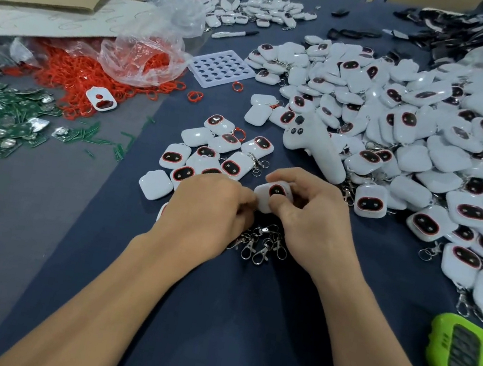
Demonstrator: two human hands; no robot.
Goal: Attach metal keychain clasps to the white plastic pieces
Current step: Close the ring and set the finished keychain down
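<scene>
- Dark blue cloth covers the table (pixel 244 324) of a cluttered workshop. Red rings (pixel 93 76) spill from a clear bag at far left, green circuit boards (pixel 2 115) lie nearer, and a lime-green timer (pixel 467 360) sits at the right edge.
- Just past the wrists, above a loose pile of metal clasps (pixel 259 243), the white plastic piece (pixel 274 194) being worked on sits between both hands.
- The right hand (pixel 316 222) grips it, with the thumb across the lower face and the fingers curled round the back and top edge.
- The left hand (pixel 208 206) has its fingers curled, tips at the piece's left corner. Whether they pinch a clasp or ring there is hidden, so I cannot tell its hold.
- The piece is a rounded, glossy square shell with a dark oval window rimmed in red. It looks light and rigid, and smooth enough to slip, so holding it by the flat faces and leaving the working corner free seems best.
- The clasps are small, shiny and hard, each a hook with a ring. They tangle in the pile and are probably best picked up by the hook body.
- A big heap (pixel 429 132) of like pieces, some with clasps showing, fills the right side, and a small cluster (pixel 206 158) lies just beyond the left hand.
</scene>
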